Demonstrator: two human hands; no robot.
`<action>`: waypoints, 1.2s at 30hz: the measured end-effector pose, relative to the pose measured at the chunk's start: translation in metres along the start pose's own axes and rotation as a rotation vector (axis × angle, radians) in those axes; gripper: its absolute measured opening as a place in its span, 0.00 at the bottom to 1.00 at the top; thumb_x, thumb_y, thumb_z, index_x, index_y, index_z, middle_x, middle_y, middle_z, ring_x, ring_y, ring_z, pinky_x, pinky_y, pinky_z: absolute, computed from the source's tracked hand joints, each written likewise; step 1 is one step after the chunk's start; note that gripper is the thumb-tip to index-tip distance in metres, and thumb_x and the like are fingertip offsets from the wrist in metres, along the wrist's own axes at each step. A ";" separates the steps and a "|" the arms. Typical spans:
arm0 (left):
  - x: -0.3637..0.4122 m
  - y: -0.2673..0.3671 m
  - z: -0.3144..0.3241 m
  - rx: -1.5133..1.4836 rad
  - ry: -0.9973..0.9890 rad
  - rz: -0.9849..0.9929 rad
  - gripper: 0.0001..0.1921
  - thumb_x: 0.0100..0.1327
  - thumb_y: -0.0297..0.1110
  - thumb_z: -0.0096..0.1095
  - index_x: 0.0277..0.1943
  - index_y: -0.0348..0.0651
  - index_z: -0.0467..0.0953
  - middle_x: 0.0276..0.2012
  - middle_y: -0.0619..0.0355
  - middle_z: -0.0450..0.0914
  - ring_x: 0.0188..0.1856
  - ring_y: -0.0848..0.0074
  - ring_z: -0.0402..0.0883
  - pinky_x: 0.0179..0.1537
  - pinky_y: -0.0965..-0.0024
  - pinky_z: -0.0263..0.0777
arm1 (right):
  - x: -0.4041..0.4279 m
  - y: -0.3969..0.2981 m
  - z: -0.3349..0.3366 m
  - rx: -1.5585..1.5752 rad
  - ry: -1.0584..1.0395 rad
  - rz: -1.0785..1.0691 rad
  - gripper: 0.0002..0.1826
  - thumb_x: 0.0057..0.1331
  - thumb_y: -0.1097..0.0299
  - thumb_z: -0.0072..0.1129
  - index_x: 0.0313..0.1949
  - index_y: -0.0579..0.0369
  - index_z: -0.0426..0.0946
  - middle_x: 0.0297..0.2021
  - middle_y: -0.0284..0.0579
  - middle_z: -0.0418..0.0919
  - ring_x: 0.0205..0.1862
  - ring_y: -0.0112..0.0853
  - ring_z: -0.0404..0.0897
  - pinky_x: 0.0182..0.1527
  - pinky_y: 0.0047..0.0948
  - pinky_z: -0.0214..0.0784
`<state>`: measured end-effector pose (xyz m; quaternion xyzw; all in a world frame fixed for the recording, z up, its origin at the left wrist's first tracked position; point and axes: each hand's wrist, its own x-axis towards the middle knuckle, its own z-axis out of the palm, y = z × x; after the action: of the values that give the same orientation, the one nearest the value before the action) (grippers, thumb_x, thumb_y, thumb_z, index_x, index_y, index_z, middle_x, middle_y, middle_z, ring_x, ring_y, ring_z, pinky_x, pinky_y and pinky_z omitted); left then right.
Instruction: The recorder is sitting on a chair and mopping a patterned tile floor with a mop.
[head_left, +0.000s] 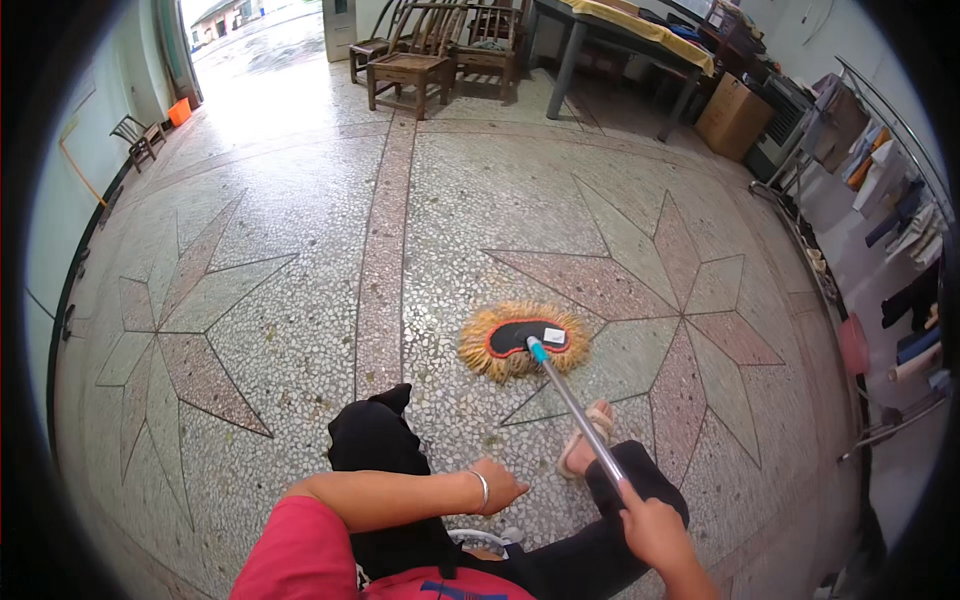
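A fringed dust mop head (525, 341) in yellow and orange rests on the stone-chip floor, with a black, red-edged top that bears a white label. From a teal joint on it, a metal pole (581, 412) slants back towards me. My right hand (651, 525) grips this pole near its upper end, the index finger laid along it. Bent across in front of my body, my left hand (501, 486) has its fingers curled, with nothing visible in it and a silver bangle at the wrist. A gap separates it from the pole.
My sandalled foot (589, 439) stands beside the pole. Wooden chairs (412, 67) and a dark-legged table (570, 67) stand ahead. A cardboard box (733, 116) and a clothes rack (892, 112) line the right. An orange bin (179, 112) and a small chair (139, 141) are left of the bright doorway.
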<state>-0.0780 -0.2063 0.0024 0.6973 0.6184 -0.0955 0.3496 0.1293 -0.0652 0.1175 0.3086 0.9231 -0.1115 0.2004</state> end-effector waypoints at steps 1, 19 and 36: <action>-0.002 0.001 0.000 0.002 -0.005 0.005 0.20 0.68 0.35 0.42 0.62 0.52 0.67 0.42 0.50 0.81 0.44 0.58 0.82 0.40 0.57 0.73 | -0.004 -0.006 -0.005 -0.014 -0.002 -0.015 0.26 0.62 0.65 0.54 0.61 0.46 0.64 0.26 0.60 0.76 0.28 0.56 0.77 0.33 0.51 0.70; 0.003 -0.051 0.026 -0.084 0.066 -0.091 0.26 0.65 0.41 0.50 0.66 0.55 0.61 0.40 0.49 0.81 0.44 0.57 0.81 0.41 0.55 0.73 | 0.232 -0.055 0.050 0.094 0.284 0.006 0.20 0.65 0.67 0.41 0.57 0.50 0.66 0.32 0.62 0.78 0.37 0.56 0.78 0.41 0.52 0.69; -0.018 -0.034 0.030 0.061 0.014 0.016 0.27 0.64 0.45 0.51 0.66 0.54 0.61 0.41 0.49 0.81 0.45 0.57 0.80 0.43 0.56 0.73 | -0.086 -0.034 -0.038 0.025 0.018 0.299 0.20 0.61 0.63 0.53 0.54 0.43 0.73 0.28 0.58 0.78 0.32 0.53 0.78 0.37 0.49 0.70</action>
<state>-0.1041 -0.2392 -0.0222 0.7133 0.6120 -0.1069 0.3245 0.1599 -0.1248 0.1924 0.4463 0.8670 -0.0892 0.2028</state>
